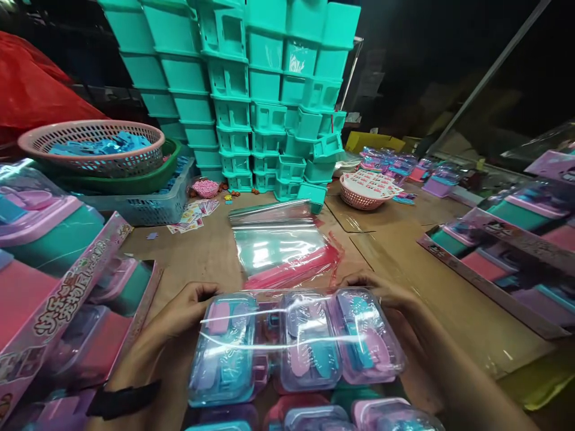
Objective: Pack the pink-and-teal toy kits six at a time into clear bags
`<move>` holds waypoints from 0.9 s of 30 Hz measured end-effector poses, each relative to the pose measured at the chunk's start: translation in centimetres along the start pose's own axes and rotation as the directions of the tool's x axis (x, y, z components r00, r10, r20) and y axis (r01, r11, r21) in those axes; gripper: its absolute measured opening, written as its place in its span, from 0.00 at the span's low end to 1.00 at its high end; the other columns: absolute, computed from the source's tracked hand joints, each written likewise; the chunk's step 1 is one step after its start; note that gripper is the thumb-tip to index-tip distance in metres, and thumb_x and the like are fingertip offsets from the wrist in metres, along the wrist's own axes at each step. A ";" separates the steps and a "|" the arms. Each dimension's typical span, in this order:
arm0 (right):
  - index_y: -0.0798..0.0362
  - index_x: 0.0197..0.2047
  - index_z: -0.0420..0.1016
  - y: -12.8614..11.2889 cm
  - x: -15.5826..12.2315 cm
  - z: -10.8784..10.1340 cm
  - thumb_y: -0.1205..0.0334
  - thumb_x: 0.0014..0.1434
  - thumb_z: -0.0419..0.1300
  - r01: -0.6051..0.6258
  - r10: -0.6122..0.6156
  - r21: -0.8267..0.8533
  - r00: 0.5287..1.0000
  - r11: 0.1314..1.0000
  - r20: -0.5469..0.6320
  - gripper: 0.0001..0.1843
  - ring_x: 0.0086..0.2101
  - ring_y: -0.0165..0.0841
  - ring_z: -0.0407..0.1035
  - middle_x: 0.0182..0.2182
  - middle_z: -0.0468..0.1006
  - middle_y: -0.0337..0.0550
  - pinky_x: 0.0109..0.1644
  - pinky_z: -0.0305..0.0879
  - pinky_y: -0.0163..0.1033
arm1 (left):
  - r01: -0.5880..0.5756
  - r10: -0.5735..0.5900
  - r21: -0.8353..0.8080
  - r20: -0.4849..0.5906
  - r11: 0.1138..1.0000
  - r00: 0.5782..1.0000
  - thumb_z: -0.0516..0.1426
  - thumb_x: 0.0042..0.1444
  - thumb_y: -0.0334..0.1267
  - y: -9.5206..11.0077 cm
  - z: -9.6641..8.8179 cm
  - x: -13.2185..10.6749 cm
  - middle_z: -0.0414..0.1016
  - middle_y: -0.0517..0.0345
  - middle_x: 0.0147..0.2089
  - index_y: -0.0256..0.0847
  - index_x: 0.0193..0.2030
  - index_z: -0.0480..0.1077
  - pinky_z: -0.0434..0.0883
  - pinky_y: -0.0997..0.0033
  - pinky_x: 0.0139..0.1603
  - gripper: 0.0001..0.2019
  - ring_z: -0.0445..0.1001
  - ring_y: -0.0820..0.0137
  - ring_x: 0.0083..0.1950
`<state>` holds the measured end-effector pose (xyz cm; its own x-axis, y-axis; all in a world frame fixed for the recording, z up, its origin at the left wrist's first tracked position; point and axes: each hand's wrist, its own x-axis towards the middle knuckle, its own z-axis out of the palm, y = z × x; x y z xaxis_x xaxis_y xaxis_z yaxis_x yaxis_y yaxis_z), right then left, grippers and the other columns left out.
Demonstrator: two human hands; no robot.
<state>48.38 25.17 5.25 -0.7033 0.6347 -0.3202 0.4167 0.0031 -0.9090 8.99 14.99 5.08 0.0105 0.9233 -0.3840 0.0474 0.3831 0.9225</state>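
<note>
A pack of toy boxes with clear domed lids is right in front of me, with glossy clear film stretched over it. Small pink, blue and lilac pieces show through the lids. My left hand grips the pack's far left corner, its fingers partly hidden behind it. At the far right corner, my right hand is curled round the edge. Just beyond the pack lies a stack of clear plastic bags with pink edges. The near end of the pack runs out of view.
Teal plastic bins stand in tall stacks at the back. A pink basket of blue pieces is at left, a smaller basket with printed sheets at right. Printed cardboard trays of toy boxes flank me, left and right.
</note>
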 end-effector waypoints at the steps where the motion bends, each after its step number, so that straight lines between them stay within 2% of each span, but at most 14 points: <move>1: 0.57 0.37 0.82 0.0 0.1 0.0 0.36 0.52 0.71 0.003 -0.003 0.008 1.000 1.000 0.006 0.29 0.34 0.34 0.75 0.35 0.83 0.47 0.41 0.70 0.36 | 0.011 -0.011 -0.013 0.013 1.000 1.000 0.75 0.27 0.43 -0.2 -0.2 0.2 0.78 0.54 0.23 0.39 0.20 0.80 0.70 0.75 0.26 0.14 0.71 0.69 0.25; 3: 0.58 0.38 0.83 0.1 0.1 0.0 0.36 0.51 0.71 0.005 -0.005 0.018 1.000 1.000 0.012 0.30 0.34 0.33 0.74 0.36 0.83 0.47 0.41 0.70 0.36 | 0.023 -0.022 -0.028 0.043 0.999 0.999 0.75 0.26 0.41 -0.8 -0.6 0.6 0.79 0.55 0.24 0.39 0.21 0.80 0.70 0.77 0.26 0.14 0.71 0.69 0.27; 8: 0.59 0.37 0.82 0.8 0.2 -0.3 0.36 0.51 0.72 0.005 -0.005 0.021 1.000 1.000 0.021 0.31 0.34 0.34 0.74 0.35 0.82 0.47 0.40 0.69 0.36 | 0.002 -0.001 -0.024 0.053 1.000 0.999 0.74 0.32 0.43 -2.1 -1.4 1.2 0.80 0.56 0.26 0.40 0.24 0.81 0.71 0.77 0.28 0.13 0.73 0.68 0.29; 14: 0.59 0.38 0.84 0.4 0.2 -0.6 0.38 0.52 0.72 0.000 -0.001 0.001 0.998 1.000 0.061 0.28 0.34 0.33 0.73 0.34 0.83 0.46 0.39 0.67 0.36 | 0.006 -0.006 -0.005 0.069 1.000 0.998 0.74 0.30 0.39 -1.0 -0.9 0.4 0.82 0.55 0.30 0.39 0.26 0.82 0.72 0.77 0.32 0.13 0.74 0.67 0.33; 18: 0.58 0.38 0.84 0.1 0.2 -0.5 0.39 0.53 0.71 -0.003 0.003 -0.001 0.998 1.000 0.062 0.27 0.33 0.33 0.73 0.34 0.83 0.46 0.39 0.67 0.36 | 0.013 -0.013 -0.006 0.057 1.000 0.998 0.73 0.31 0.40 -0.3 -0.5 0.0 0.79 0.57 0.26 0.38 0.23 0.78 0.70 0.77 0.30 0.13 0.73 0.68 0.31; 21: 0.57 0.37 0.84 0.0 0.2 -0.4 0.38 0.55 0.69 -0.012 0.012 -0.007 0.997 1.000 0.078 0.27 0.32 0.33 0.72 0.33 0.83 0.46 0.38 0.66 0.36 | 0.017 -0.016 -0.024 0.046 1.000 0.999 0.73 0.31 0.40 -0.4 -0.3 -0.1 0.77 0.57 0.24 0.37 0.22 0.77 0.68 0.78 0.29 0.13 0.72 0.69 0.29; 27: 0.57 0.38 0.84 -0.5 0.4 -0.6 0.37 0.56 0.68 -0.009 0.017 -0.069 0.993 0.998 0.116 0.27 0.31 0.32 0.70 0.33 0.81 0.45 0.37 0.64 0.35 | 0.024 -0.020 -0.046 0.094 0.999 0.995 0.73 0.33 0.39 -1.2 -0.7 0.4 0.80 0.55 0.28 0.38 0.25 0.79 0.71 0.76 0.30 0.12 0.74 0.67 0.31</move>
<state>48.25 25.87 5.70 -0.7581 0.5408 -0.3644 0.4618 0.0507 -0.8855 8.22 14.87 3.83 0.1034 0.9087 -0.4044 0.0016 0.4064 0.9137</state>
